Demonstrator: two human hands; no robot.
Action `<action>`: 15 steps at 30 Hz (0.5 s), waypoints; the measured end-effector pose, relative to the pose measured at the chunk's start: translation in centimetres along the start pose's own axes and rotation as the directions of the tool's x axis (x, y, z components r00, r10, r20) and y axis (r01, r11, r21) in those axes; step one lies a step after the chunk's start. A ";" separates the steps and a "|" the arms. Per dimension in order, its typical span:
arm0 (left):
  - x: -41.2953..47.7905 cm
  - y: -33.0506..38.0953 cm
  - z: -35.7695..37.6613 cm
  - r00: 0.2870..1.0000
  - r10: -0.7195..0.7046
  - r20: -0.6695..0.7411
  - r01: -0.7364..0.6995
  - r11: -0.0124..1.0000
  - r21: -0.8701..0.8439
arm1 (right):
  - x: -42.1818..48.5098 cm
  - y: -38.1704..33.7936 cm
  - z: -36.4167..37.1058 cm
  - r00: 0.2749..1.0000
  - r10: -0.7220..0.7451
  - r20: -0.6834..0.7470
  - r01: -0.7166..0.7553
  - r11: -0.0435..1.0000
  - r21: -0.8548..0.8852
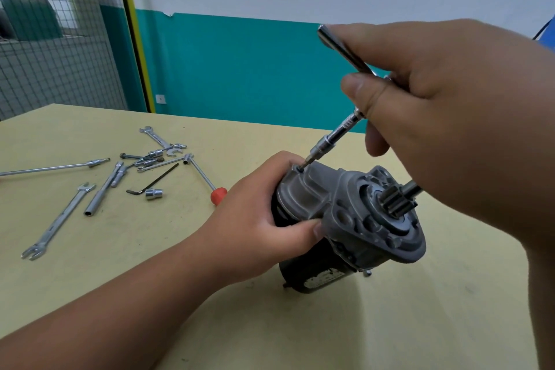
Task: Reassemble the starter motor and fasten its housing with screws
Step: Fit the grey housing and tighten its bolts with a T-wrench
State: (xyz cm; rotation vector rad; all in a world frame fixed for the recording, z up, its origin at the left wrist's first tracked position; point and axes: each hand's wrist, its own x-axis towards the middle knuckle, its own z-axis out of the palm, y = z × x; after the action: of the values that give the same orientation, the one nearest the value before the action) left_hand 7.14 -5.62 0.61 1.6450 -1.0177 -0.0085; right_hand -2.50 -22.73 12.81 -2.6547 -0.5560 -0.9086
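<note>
The starter motor (354,219) stands tilted on the yellow table (150,249), its grey aluminium housing and pinion gear (396,201) facing me, its black body below. My left hand (264,219) grips the housing from the left side. My right hand (450,93) holds a chrome T-handle driver (339,134) slanting down to the left. Its tip sits on a screw (300,168) at the upper left rim of the housing, right beside my left fingertips.
Loose tools lie on the table to the left: open-end wrenches (57,219), a long rod (51,168), sockets (154,194), a black hex key (153,182) and a red-handled screwdriver (207,180). A wire mesh fence (60,39) stands behind the table.
</note>
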 end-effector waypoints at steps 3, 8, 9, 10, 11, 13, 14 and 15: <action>0.1 0.0 0.1 1.000 -0.006 -0.003 0.006 1.000 0.022 | 1.7 0.8 -0.8 0.998 0.028 0.054 -0.025 0.998 -0.057; 0.3 -0.1 0.0 1.000 0.013 0.011 -0.013 1.000 0.016 | 1.4 2.4 -2.3 1.000 0.016 0.014 -0.016 1.000 -0.009; 0.3 -0.1 -0.1 1.000 0.013 0.011 -0.013 1.000 -0.001 | 1.2 2.9 -2.4 0.999 0.017 0.030 -0.017 1.000 -0.014; 0.3 -0.2 -0.2 1.000 0.010 0.012 -0.010 1.000 -0.017 | 1.2 3.1 -2.6 0.999 0.000 0.049 0.000 1.000 -0.007; 0.3 -0.3 -0.3 1.000 0.007 0.012 -0.006 1.000 -0.031 | 1.1 3.4 -2.6 0.997 -0.026 0.070 0.027 1.000 -0.015; 0.3 -0.5 -0.4 1.000 0.005 0.017 -0.004 0.999 -0.052 | 1.2 3.6 -2.6 0.993 -0.078 0.087 0.080 0.997 -0.011; 0.4 -0.6 -0.5 1.000 0.006 0.021 -0.005 0.998 -0.058 | 1.2 3.6 -2.5 0.991 -0.105 0.085 0.106 0.994 -0.009; 0.4 -0.6 -0.6 1.000 0.008 0.025 -0.006 0.998 -0.063 | 1.2 3.7 -2.5 0.989 -0.130 0.076 0.132 0.991 -0.015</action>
State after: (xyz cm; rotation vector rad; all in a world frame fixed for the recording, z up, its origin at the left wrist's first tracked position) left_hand 8.05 -5.41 0.48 1.5881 -1.0327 -0.0565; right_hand -1.25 -26.65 14.94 -2.7055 -0.7507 -0.8567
